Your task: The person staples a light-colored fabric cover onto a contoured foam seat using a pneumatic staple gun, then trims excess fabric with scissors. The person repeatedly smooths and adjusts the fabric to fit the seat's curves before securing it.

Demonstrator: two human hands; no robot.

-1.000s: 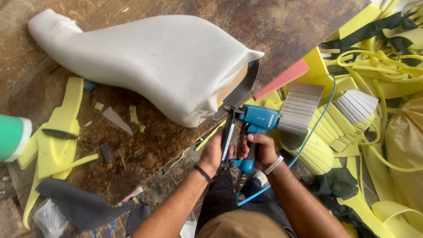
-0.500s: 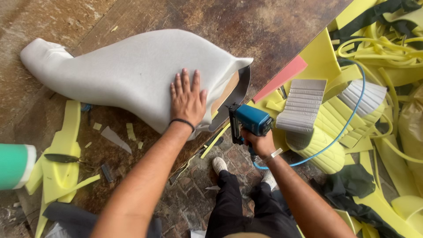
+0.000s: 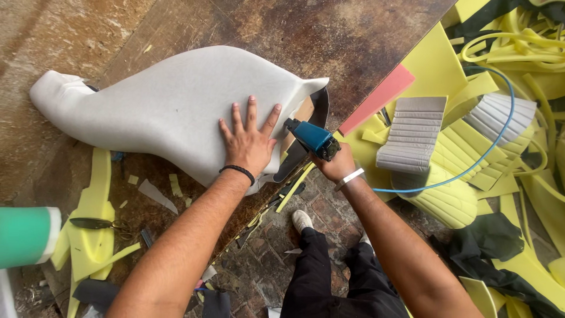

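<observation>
Left hand [image 3: 250, 144] pressed flat on grey upholstered seat cover [image 3: 170, 106] on the table [image 3: 329, 35]; right hand [image 3: 336, 166] gripping blue pneumatic stapler [image 3: 312, 138] at its edge.

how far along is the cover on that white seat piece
Done: white fabric lies smooth over most of the curved seat form. In hand: the left hand presses the fabric flat near the open end while the right hand aims a blue air stapler at that edge. Left: the end, where dark material and bare board still show.
</observation>
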